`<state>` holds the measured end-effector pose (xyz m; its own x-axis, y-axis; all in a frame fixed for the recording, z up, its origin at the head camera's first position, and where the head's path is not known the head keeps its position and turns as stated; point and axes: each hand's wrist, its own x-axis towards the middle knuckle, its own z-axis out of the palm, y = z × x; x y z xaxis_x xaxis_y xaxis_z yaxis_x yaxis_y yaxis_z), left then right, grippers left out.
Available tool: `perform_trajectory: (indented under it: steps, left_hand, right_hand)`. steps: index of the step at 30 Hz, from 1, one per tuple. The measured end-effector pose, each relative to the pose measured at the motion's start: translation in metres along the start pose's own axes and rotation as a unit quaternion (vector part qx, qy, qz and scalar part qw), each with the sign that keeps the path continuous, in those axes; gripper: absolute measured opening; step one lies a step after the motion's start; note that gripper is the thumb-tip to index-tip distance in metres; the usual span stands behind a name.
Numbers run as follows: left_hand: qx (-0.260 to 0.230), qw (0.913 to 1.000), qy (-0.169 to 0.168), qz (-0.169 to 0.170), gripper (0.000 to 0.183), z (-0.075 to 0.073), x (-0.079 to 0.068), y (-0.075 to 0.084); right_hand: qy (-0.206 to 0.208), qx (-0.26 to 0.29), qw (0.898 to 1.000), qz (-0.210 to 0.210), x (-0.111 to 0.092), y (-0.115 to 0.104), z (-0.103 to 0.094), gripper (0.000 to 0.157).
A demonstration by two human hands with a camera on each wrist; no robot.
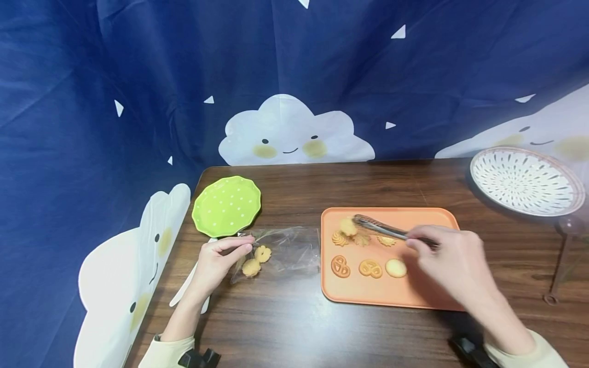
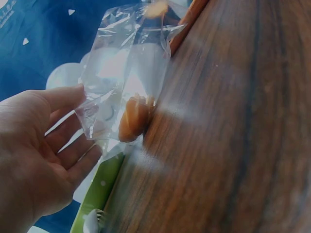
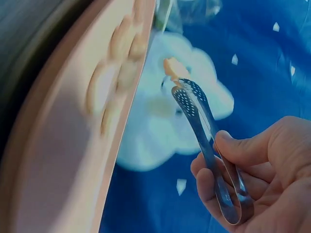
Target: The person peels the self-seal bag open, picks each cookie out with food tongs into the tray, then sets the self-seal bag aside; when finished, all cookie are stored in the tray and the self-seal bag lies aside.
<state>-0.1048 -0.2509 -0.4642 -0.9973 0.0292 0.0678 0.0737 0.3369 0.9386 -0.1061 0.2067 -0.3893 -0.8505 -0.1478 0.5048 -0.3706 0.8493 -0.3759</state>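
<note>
My right hand (image 1: 453, 258) grips metal tongs (image 1: 382, 227) with perforated tips. A pale cookie (image 3: 175, 68) sits between those tips, raised above the orange tray (image 1: 363, 292). On the tray lie several cookies, including a pretzel-shaped cookie (image 1: 340, 266), another pretzel-shaped one (image 1: 370, 268), a round one (image 1: 395, 268) and a swirled one (image 1: 339, 238). To the left, my left hand (image 1: 220, 260) pinches a clear plastic bag (image 1: 294, 250) between thumb and forefinger, the other fingers fairly straight. Inside the bag are a round cookie (image 1: 251, 268) and a flower-shaped cookie (image 1: 263, 253).
A green dotted plate (image 1: 225, 207) is behind my left hand, with white plastic cutlery (image 1: 186, 286) under my left wrist. At the back right stands a white patterned dish (image 1: 526, 181), and a dark long-handled utensil (image 1: 561, 260) lies before it. A blue cloud-printed curtain (image 1: 294, 66) borders the table.
</note>
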Motion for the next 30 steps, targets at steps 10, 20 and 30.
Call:
perform_trajectory:
  steps: [10,20,30]
  left_hand:
    - [0.006,0.9999,0.0,0.009,0.021,0.001,0.0,0.0]
    - [-0.001,1.0,0.0,-0.002,0.023,0.002,-0.001,-0.002]
    - [0.006,1.0,-0.002,-0.004,0.024,0.0,0.0,-0.003]
  right_hand:
    - [0.018,-0.058,0.996,0.066,-0.027,0.06,-0.042,0.012]
    - [0.054,-0.074,0.995,-0.034,-0.045,0.085,-0.042,0.018]
    - [0.101,-0.012,0.977,-0.186,-0.055,0.097,-0.035,0.058]
